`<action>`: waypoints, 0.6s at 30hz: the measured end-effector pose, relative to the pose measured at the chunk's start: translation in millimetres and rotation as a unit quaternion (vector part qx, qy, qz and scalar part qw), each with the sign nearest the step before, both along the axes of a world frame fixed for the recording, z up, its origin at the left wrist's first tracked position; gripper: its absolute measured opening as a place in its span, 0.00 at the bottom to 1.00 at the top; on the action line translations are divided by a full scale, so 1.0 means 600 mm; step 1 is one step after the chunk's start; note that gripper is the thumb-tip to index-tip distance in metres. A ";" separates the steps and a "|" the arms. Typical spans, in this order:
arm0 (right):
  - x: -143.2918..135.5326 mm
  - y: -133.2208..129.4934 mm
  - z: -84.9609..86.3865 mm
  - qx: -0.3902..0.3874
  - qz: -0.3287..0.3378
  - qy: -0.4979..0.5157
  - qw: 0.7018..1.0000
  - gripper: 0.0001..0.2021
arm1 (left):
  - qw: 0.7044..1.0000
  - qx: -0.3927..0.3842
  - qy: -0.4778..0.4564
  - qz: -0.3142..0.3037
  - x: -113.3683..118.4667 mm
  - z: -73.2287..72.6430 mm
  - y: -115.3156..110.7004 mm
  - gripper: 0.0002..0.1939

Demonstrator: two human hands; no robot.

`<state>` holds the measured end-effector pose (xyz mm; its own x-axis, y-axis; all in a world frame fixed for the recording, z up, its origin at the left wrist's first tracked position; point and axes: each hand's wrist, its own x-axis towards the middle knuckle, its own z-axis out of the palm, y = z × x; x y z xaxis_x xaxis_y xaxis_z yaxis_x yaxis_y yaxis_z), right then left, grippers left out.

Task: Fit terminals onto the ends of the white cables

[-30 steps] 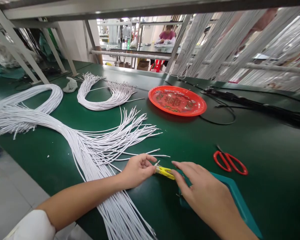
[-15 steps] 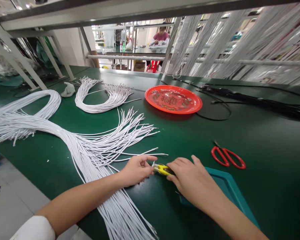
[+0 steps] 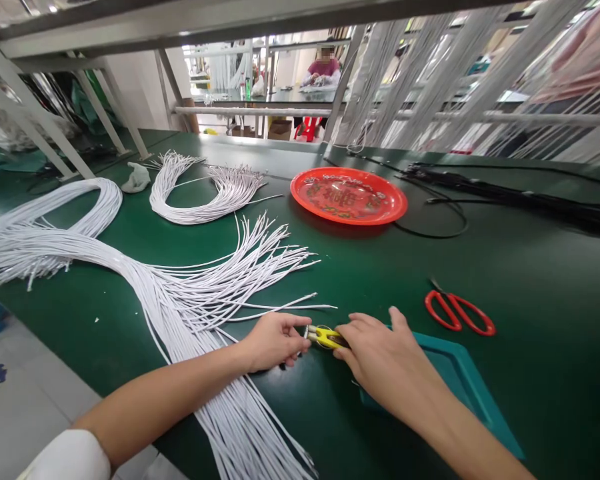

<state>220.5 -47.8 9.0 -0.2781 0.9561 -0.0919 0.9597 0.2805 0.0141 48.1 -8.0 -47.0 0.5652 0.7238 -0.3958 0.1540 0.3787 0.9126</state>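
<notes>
My right hand point(image 3: 373, 347) is closed around small yellow thread snips point(image 3: 329, 338), whose metal tip points left. That tip meets the fingertips of my left hand point(image 3: 276, 341). My left thumb and fingers are pinched together, with the index finger stretched along the top. A small pale piece shows at the fingertips; its kind is too small to tell. Under my left forearm runs a thick bundle of white cords point(image 3: 180, 300), its loose ends fanned out just beyond the hand. A teal tray point(image 3: 473, 380) lies partly hidden beneath my right hand and wrist.
Red-handled scissors point(image 3: 460, 313) lie right of the tray. Further back are a red round tray point(image 3: 350, 195), black cords point(image 3: 510, 193) and a curved bundle of white cords point(image 3: 195, 207). A metal frame point(image 3: 260, 33) crosses overhead. A person point(image 3: 323, 70) sits across the room.
Both hands stay almost in place, with the snips still at the left fingertips. The view has shifted slightly. At the far right, a person in pink now shows behind the hanging cords.
</notes>
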 end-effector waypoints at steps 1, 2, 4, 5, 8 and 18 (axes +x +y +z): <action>0.000 0.000 0.000 0.002 -0.003 -0.001 1.000 0.07 | 1.000 0.004 -0.001 0.000 0.000 0.000 0.000 0.26; 0.001 -0.001 -0.001 0.007 -0.005 -0.002 1.000 0.09 | 1.000 0.007 -0.001 0.002 0.001 0.000 -0.001 0.25; 0.005 -0.001 -0.006 0.022 -0.003 0.000 1.000 0.15 | 1.000 0.014 0.000 0.014 0.002 0.000 -0.003 0.23; 0.007 -0.001 -0.009 0.026 -0.001 0.001 1.000 0.18 | 1.000 0.017 0.001 0.021 0.002 0.000 -0.003 0.23; 0.013 -0.001 -0.019 0.024 -0.001 0.002 1.000 0.22 | 0.999 0.023 0.003 0.035 0.002 -0.002 -0.004 0.22; 0.025 -0.004 -0.028 0.043 -0.042 0.113 0.992 0.21 | 0.993 0.022 -0.031 0.110 -0.008 0.033 0.007 0.28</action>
